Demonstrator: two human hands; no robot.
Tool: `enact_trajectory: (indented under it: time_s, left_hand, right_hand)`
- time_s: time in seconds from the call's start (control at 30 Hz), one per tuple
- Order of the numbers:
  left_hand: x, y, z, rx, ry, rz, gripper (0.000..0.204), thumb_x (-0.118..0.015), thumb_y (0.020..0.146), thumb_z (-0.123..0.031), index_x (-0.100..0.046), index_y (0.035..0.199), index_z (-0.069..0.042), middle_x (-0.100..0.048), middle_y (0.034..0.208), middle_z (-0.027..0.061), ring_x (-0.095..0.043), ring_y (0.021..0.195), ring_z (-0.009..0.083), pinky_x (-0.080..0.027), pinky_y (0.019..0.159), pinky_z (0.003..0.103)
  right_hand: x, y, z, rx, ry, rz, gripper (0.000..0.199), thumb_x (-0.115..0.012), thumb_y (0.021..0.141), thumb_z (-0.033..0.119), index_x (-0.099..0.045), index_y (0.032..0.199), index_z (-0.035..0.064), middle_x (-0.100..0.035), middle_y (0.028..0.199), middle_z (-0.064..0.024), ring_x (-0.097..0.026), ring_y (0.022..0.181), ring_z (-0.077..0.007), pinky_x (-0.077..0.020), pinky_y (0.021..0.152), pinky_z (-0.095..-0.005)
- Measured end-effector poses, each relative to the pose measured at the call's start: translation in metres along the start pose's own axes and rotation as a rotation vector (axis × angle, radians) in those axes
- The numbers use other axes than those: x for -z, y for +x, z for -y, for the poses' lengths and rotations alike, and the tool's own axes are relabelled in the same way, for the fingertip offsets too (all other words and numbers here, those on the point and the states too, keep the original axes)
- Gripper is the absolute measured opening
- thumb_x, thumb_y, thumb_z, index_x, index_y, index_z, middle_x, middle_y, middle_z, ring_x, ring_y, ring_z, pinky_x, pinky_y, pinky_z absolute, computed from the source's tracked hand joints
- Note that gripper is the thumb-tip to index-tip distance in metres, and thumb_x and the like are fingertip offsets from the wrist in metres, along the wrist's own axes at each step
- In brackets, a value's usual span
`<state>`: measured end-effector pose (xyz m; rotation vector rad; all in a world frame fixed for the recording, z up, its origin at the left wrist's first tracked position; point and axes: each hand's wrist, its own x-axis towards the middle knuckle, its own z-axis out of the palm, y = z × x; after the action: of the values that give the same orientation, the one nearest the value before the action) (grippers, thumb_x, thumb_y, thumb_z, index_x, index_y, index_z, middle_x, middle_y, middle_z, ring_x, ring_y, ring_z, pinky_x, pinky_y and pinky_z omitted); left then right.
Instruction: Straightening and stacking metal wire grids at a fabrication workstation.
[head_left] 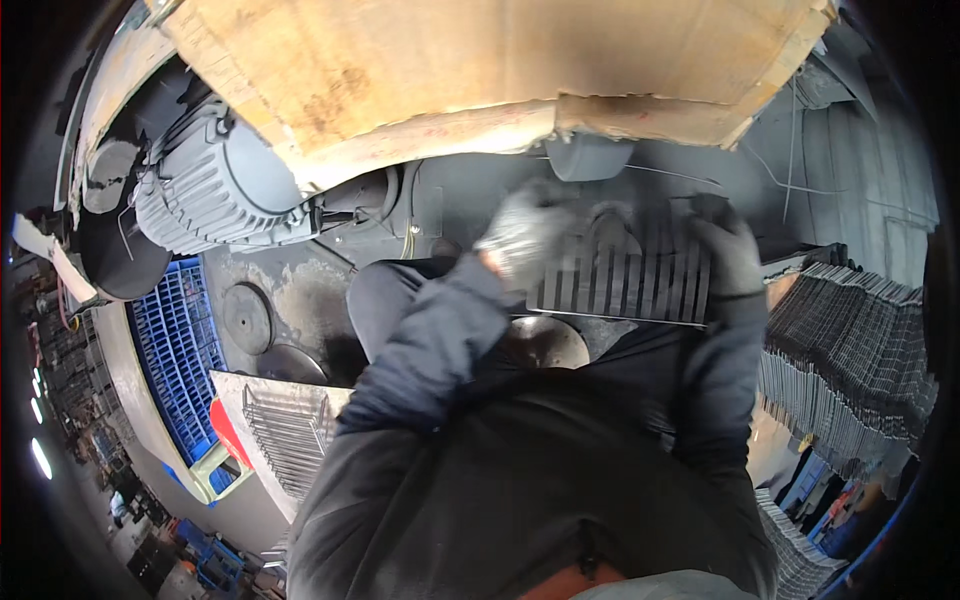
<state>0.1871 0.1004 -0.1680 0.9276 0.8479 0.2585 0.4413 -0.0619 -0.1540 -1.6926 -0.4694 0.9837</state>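
A dark slatted metal grate (625, 285) is in front of me, above my knees, with a row of long parallel slots and a bright near edge. My right hand (728, 248), in a grey work glove, is closed on its right end. At the left end is my left hand (525, 240), in a pale glove. Motion smears its fingers, so I cannot see whether they grip the grate. Just beyond the grate, a grey rounded machine part (588, 157) shows below a cardboard sheet (500, 70).
A ribbed grey motor (215, 185) stands at the far left. Stacked slatted metal grates (850, 350) rise close to my right arm. On the left are a blue plastic crate (180, 340) and a board carrying a wire-like grate (285, 435). Thin wires (790, 185) hang at the right.
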Motion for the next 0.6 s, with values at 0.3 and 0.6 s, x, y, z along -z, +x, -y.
enact_trajectory:
  time_s: [0.3, 0.6]
  left_hand:
    - [0.12, -0.069, 0.022, 0.008, -0.158, -0.237, 0.016, -0.066, 0.096, -0.011, -0.061, 0.108, -0.002, -0.067, 0.084, 0.0076, -0.064, 0.061, 0.0152, -0.055, 0.051, 0.027]
    - [0.097, -0.201, 0.013, -0.092, -0.205, -0.431, 0.015, -0.065, 0.1, -0.008, -0.061, 0.115, -0.004, -0.067, 0.078, 0.0038, -0.063, 0.055, 0.0145, -0.052, 0.048, 0.027]
  right_hand:
    - [-0.131, 0.007, 0.002, -0.156, -0.142, 0.405, 0.045, -0.072, 0.092, 0.014, -0.061, 0.131, -0.0052, -0.07, 0.108, -0.017, -0.069, 0.082, -0.0173, -0.0576, 0.067, -0.0321]
    - [-0.157, -0.086, 0.006, -0.006, 0.103, 0.583, 0.038, -0.071, 0.096, 0.012, -0.058, 0.131, 0.002, -0.065, 0.101, -0.0039, -0.064, 0.082, -0.0111, -0.0548, 0.063, -0.027]
